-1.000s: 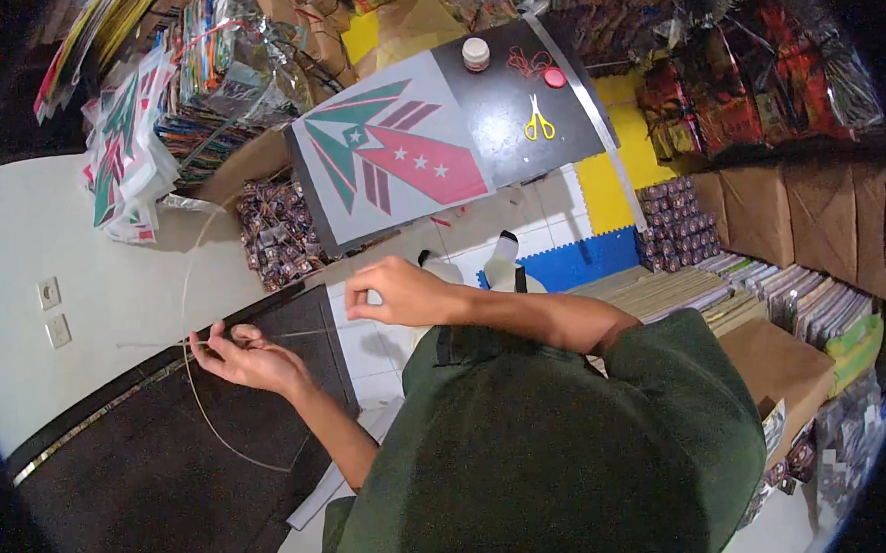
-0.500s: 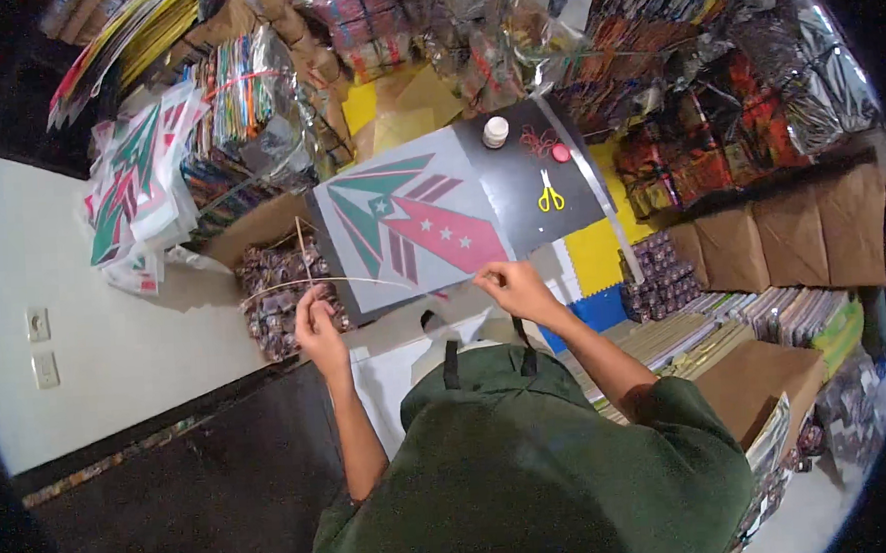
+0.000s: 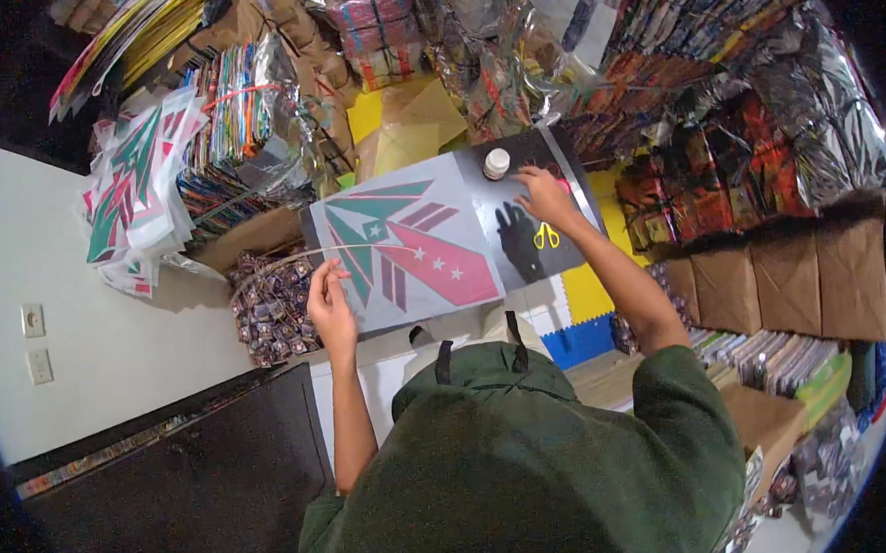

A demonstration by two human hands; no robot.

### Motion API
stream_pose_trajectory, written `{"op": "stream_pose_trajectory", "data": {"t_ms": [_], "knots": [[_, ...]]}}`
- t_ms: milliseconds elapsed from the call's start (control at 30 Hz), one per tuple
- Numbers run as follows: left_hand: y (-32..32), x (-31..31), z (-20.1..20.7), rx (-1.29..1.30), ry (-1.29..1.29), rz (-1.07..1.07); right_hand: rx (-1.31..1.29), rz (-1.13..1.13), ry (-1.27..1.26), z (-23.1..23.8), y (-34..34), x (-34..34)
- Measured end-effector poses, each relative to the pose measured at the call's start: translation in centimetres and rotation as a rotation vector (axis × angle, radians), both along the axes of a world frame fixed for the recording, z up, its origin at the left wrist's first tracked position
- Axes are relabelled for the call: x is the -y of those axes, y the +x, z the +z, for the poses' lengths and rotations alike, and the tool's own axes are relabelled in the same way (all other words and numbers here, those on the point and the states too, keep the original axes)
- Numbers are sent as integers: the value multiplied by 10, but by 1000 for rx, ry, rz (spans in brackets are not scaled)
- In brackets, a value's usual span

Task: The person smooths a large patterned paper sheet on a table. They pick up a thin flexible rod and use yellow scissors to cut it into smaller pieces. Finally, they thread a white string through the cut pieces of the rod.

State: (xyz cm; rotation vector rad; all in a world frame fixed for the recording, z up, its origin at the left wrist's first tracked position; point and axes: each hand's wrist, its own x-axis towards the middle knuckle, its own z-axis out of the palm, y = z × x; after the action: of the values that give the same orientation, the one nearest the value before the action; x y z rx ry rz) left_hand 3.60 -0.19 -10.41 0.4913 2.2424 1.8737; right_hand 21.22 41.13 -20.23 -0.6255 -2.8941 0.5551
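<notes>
In my left hand [image 3: 332, 302] is a thin, pale, curved stick [image 3: 361, 246], pinched close to the fingertips over the left edge of the sheet. My right hand [image 3: 549, 201] reaches across the right part of the dark board [image 3: 479, 189], fingers apart and nothing visible in them. Beside those fingers stand a small white bottle [image 3: 496, 164] and a red round thing [image 3: 563, 185], partly hidden by the hand. Yellow-handled scissors [image 3: 546, 235] lie just below the wrist. A translucent white sheet [image 3: 470, 215] with a green and red star design covers the board's left part.
Left of the board is a heap of small patterned packets [image 3: 269, 311]. Similar printed sheets [image 3: 143, 192] hang by the wall. Wrapped stacks [image 3: 698, 163] and brown paper parcels [image 3: 784, 284] crowd the back and right. A dark panel [image 3: 194, 490] lies at lower left.
My right hand has left the sheet's near edge and moved up and right to the bottle and the red thing. My left hand, still with the stick, has shifted slightly upward.
</notes>
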Motion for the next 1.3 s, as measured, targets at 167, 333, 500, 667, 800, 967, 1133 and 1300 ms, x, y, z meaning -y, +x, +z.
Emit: {"op": "stream_pose_trajectory", "data": {"t_ms": [167,333,500,667,800,967,1133,1300], "knots": [[30,-11,2,176,-29,77,42,34,23,-46,-54,-51],[60,-19,8,297,-99,198,152,103,58,-75,-70,-69],[83,-36,16,309,-116,303,84,186,140,-88,-74,-86],[90,-52,11,282,-154,320,193,212,35,-86,-80,-88],[90,-62,19,259,-205,297,166,180,47,-85,-80,-88],[90,-63,29,261,-153,309,105,173,114,-88,-80,-88],[84,-52,24,200,-187,326,202,168,72,-73,-82,-84],[76,-55,38,189,-192,325,108,120,20,-49,-75,-78]]}}
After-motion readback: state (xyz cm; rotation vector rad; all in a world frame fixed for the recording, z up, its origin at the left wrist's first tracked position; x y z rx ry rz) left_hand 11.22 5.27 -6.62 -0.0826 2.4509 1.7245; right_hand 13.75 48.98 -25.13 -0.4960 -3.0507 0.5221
